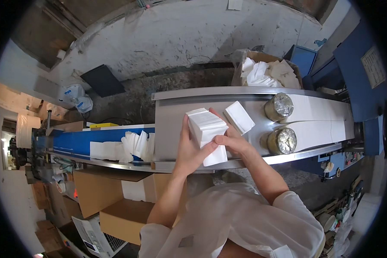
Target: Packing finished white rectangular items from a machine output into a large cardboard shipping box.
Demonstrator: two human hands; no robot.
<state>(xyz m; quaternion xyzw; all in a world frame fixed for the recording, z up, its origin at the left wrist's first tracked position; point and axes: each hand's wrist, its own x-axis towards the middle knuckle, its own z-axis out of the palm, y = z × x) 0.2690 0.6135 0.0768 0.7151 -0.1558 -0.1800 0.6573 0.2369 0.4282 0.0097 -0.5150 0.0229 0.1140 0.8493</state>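
Both my hands are closed round a thick stack of folded white paper [207,126] above the grey metal table [172,112]. My left hand [188,151] grips its left side, the thumb lying along the near face. My right hand [233,139] clasps the right side, with its thumb pressed on the front. The lower end of the stack juts out below the thumbs. Just right of my right hand, a smaller stack of white paper [240,117] lies on the table.
Two tape-wrapped cylinders [279,107] stand at the right on long white paper strips [318,109]. Left, a blue conveyor belt [73,141] carries fanned white paper [135,146]. An open cardboard box [116,185] sits below it. Beyond the table is a bag of crumpled paper [268,74].
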